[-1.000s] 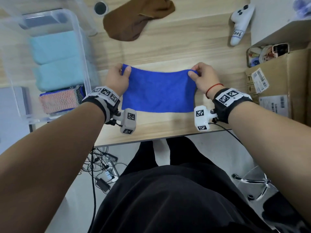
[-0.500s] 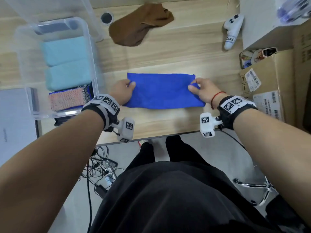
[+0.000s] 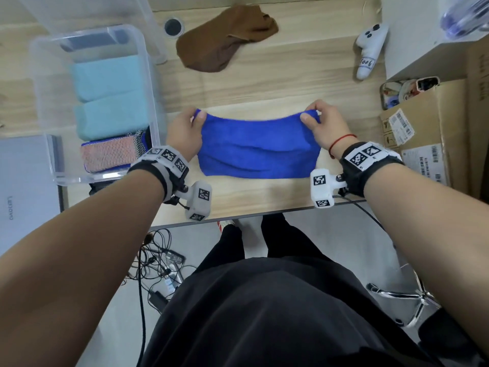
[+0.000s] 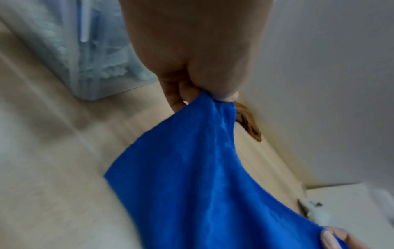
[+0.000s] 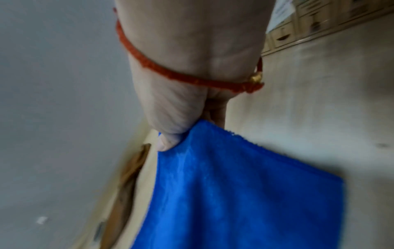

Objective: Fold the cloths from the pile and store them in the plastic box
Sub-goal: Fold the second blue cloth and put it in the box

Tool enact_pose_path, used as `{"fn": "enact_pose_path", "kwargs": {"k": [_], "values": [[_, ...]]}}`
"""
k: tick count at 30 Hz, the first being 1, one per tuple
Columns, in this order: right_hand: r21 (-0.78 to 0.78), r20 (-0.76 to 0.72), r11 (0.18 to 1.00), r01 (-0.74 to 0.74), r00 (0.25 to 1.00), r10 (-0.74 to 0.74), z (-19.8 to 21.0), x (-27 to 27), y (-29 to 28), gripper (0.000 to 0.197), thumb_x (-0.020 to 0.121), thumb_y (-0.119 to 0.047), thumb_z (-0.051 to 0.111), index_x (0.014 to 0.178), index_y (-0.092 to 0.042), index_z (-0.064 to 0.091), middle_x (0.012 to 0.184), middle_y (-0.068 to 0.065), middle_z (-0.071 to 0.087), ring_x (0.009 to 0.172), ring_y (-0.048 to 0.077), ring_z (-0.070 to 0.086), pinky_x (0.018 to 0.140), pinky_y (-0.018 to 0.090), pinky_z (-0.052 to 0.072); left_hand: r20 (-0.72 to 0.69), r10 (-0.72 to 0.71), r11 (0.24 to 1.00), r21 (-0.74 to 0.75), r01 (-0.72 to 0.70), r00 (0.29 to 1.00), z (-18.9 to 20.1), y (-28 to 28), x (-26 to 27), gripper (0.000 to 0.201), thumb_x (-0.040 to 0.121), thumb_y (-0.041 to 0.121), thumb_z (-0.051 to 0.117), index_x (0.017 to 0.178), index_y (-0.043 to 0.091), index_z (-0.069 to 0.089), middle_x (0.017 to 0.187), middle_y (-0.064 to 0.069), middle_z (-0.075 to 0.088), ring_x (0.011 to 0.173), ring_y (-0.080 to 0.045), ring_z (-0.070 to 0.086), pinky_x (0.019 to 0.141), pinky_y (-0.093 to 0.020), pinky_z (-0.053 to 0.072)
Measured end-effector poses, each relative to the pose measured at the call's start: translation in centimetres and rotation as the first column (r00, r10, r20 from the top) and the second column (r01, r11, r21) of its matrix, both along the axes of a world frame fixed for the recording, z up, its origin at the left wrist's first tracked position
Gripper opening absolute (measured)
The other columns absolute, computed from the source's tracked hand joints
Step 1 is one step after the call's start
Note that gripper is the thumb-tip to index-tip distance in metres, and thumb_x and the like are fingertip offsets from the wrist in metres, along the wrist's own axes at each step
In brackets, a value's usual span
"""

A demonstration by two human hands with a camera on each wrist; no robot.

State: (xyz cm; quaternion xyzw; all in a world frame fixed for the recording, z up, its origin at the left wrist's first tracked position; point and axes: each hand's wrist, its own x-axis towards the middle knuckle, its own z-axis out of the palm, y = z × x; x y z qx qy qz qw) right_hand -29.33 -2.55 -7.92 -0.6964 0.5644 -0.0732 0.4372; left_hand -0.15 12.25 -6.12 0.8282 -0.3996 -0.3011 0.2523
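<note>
At the left end of the pale wooden tabletop (image 3: 264,83), I am seeing a clear rectangular plastic storage box (image 3: 53,107) holding two folded light-teal cloths (image 3: 111,99) side by side, with a pink woven-textured folded cloth (image 3: 108,153) lying nearest me against its front wall. Between the box and the cardboard cartons (image 3: 434,133) on the right, I am holding a bright blue fleecy cloth (image 3: 256,147) just above the table: my left hand (image 3: 184,133) is pinching its far left corner between thumb and curled fingers, and my right hand (image 3: 326,127), wearing a red cord bracelet, is pinching the far right corner the same way. The blue cloth is sagging gently along its top edge and hanging in soft horizontal folds, its near edge lying on or just over the wood; I cannot tell which. A crumpled brown cloth (image 3: 227,39) is lying loose farther back on the table, well apart from the blue one. Beside it a round dark cable grommet (image 3: 173,27) is sitting in the wood, and a white game-style controller (image 3: 369,51) is resting near the right rear. Below the table edge, grey floor with tangled black cables (image 3: 158,263) is showing
</note>
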Motion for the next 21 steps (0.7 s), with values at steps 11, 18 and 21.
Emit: {"fn": "enact_pose_path", "kwargs": {"k": [11,18,21], "values": [[-0.239,0.491,0.934,0.266,0.863,-0.120,14.0,5.2,-7.6,0.011,0.090,-0.030,0.054,0.082,-0.028,0.047,0.067,-0.010,0.045,0.060,0.003,0.040,0.061,0.019,0.035,-0.149,0.150,0.881,-0.428,-0.200,0.977,11.3,-9.4,3.5,0.031,0.097,0.037,0.040,0.069,0.023,0.035,0.065,0.004,0.032,0.062,-0.010,0.030,0.061,-0.028,0.030],[-0.219,0.533,0.924,0.313,0.832,-0.155,14.5,4.3,-5.8,0.016,0.094,-0.022,0.055,0.081,-0.025,0.046,0.059,-0.009,0.047,0.050,-0.003,0.038,0.052,0.017,0.031,-0.220,0.125,0.870,-0.445,-0.214,0.967,12.2,-7.9,3.0,0.027,0.099,0.031,0.042,0.074,0.021,0.048,0.076,-0.001,0.049,0.070,-0.009,0.045,0.068,-0.024,0.040],[-0.179,0.445,0.944,0.276,0.879,-0.173,11.5,2.8,-3.9,0.018,0.094,-0.021,0.057,0.080,-0.026,0.048,0.049,-0.017,0.050,0.047,-0.003,0.039,0.050,0.017,0.031,-0.168,0.098,0.926,-0.345,-0.151,0.981,9.5,-5.6,1.8,0.030,0.100,0.030,0.041,0.081,0.011,0.054,0.076,-0.002,0.051,0.068,-0.010,0.045,0.065,-0.021,0.038]]}}
